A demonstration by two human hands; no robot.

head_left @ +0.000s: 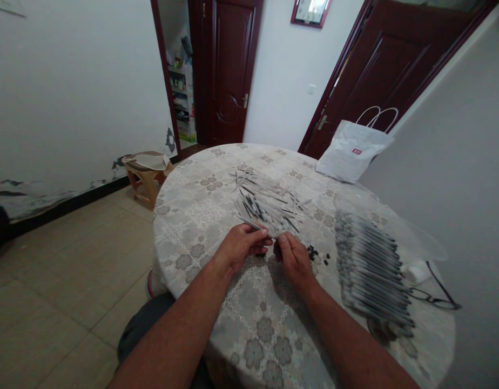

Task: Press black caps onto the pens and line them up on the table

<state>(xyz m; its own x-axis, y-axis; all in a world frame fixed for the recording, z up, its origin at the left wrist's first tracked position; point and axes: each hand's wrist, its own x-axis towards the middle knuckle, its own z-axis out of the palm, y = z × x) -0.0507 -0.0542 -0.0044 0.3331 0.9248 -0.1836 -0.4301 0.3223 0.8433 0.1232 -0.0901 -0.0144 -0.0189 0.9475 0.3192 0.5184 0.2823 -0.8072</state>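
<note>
Both my hands meet over the near middle of a round table (184, 216) with a floral cloth. My left hand (241, 246) is closed around a thin white pen barrel (253, 224) that sticks out to the upper left. My right hand (292, 256) is pinched at the barrel's other end; what its fingertips hold is hidden. Just beyond lies a loose heap of white pen barrels and dark refills (265, 202). Small black caps (318, 255) are scattered right of my right hand. A tidy row of finished pens (371, 265) lies at the right.
A white paper bag (350, 154) leans at the table's far right edge. Glasses (433, 297) and a small white object lie by the right rim. A wooden stool (146, 173) stands on the tiled floor to the left. Dark doors are behind.
</note>
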